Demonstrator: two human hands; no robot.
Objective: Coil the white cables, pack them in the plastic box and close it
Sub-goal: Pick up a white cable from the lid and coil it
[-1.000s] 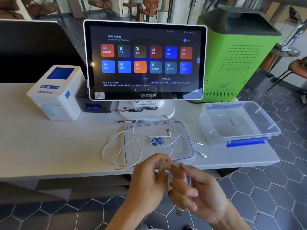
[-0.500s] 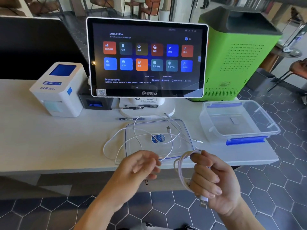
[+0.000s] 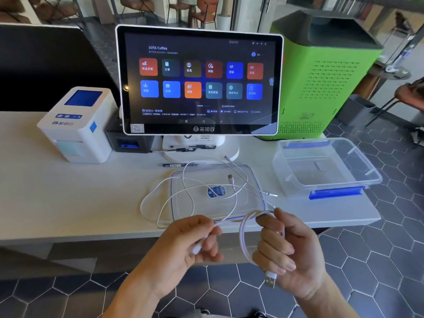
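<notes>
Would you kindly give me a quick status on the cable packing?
Right hand holds a cable coil; left hand feeds its tail. Loose cables on the lid. Box open, empty. Nothing in the way.

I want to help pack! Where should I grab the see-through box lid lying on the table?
Grab the lid by its near long edge, coming from the table's front. It lies flat, so only the rim gives fingers a hold. Loose white cables lie across its top; lift those off first or they may slide.

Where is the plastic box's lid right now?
Lid lies flat at table centre before the touchscreen terminal, left of the open plastic box, loose white cables draped over it.
</notes>
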